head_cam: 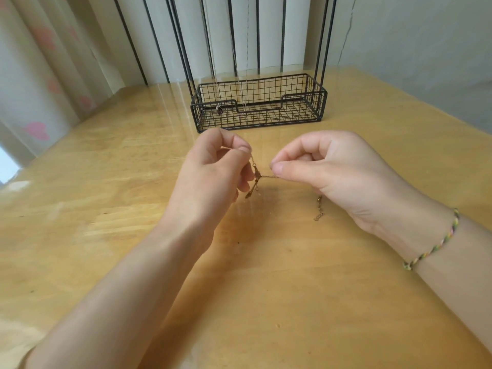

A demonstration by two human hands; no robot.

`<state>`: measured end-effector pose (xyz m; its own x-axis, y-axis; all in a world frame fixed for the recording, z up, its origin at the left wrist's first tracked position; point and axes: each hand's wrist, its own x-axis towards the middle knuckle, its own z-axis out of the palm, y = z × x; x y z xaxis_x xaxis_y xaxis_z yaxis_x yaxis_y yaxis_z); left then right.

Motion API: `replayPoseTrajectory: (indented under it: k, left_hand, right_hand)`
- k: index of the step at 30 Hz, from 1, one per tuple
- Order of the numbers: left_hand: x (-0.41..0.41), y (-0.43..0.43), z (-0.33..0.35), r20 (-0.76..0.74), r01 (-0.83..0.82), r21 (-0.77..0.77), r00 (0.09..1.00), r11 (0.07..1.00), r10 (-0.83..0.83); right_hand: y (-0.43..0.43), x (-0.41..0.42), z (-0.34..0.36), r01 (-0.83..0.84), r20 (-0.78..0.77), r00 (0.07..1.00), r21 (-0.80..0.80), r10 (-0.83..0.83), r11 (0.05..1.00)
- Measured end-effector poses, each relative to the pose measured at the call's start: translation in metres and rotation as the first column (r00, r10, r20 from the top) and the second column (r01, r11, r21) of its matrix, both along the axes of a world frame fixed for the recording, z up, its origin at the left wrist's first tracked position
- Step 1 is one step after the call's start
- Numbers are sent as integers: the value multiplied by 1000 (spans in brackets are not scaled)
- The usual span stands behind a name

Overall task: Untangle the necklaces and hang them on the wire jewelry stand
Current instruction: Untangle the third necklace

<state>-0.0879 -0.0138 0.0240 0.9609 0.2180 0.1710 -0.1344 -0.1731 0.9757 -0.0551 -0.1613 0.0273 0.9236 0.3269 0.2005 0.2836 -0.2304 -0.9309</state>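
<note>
Wooden table (106, 187): left hand (213, 171), right hand (330, 171) pinch seemingly knotted necklace (257, 174).

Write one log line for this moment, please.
left hand: pinches gold chain | right hand: pinches gold chain | wire stand: behind

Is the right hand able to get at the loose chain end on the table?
Probably yes: the chain end lies close beside the right hand, nothing between. But that hand pinches the gold chain, so it must let go first.
</note>
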Motion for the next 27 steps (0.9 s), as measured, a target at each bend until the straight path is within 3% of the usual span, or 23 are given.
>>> replayPoseTrajectory:
  k: [6,10,15,17,27]
  left_hand:
    - [1,0,-1,-11,-34,-45,999,998,33]
    - [2,2,1,-26,-34,-227,999,973,28]
    - [5,7,2,-48,-12,-617,999,787,-23]
    - [6,8,3,-63,-18,-702,997,712,-37]
    - [2,4,6,-65,69,-601,989,796,-135]
  right_hand:
    - [0,0,-1,27,4,1000,-31,-27,999]
    - [1,2,-4,44,-16,999,-68,-46,997]
    - [1,2,-3,79,-8,997,-42,-79,996]
    - [1,0,-1,63,-12,998,0,-63,998]
    - [7,-5,-5,10,-68,998,24,-8,1000]
